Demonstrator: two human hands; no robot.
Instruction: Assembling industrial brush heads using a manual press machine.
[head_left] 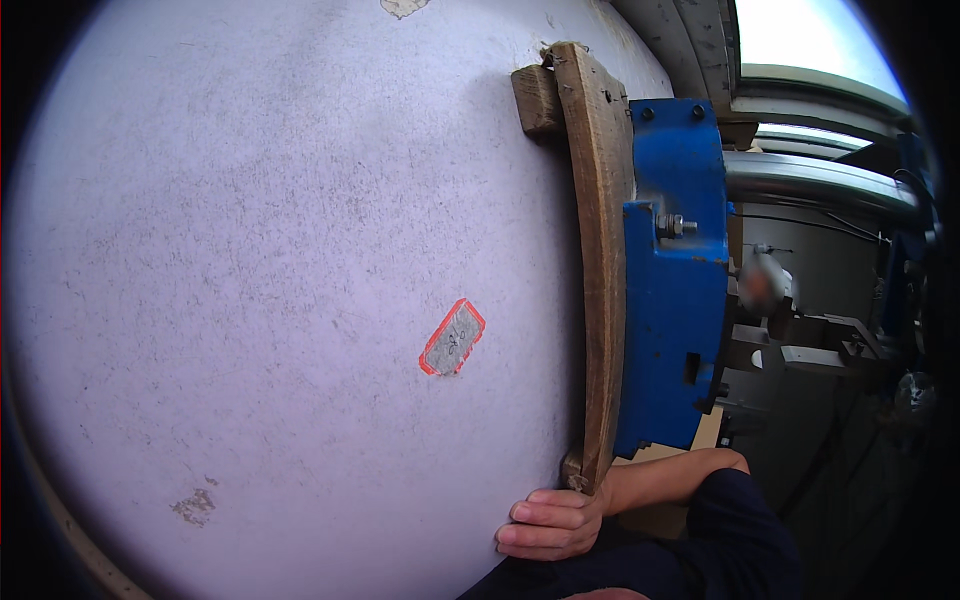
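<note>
My right hand (552, 524) lies at the lower middle, with its forearm bent in from a dark sleeve (742, 515). Its fingers stretch leftward, close together, and rest on a large white scuffed surface (300, 420). The hand touches or nearly touches the lower end of a long wooden board (602, 280); the thumb is hidden. Against that board's right side sits a blue metal machine base (672, 300) with a bolt and nut (676, 225). My left hand does not show.
A small wooden block (538, 102) fits between the board's upper end and the white surface, which carries a red-edged grey label (453, 340). From the blue base a shiny metal column (825, 185) runs right. Metal machine parts (815, 355) and a window (815, 40) lie beyond.
</note>
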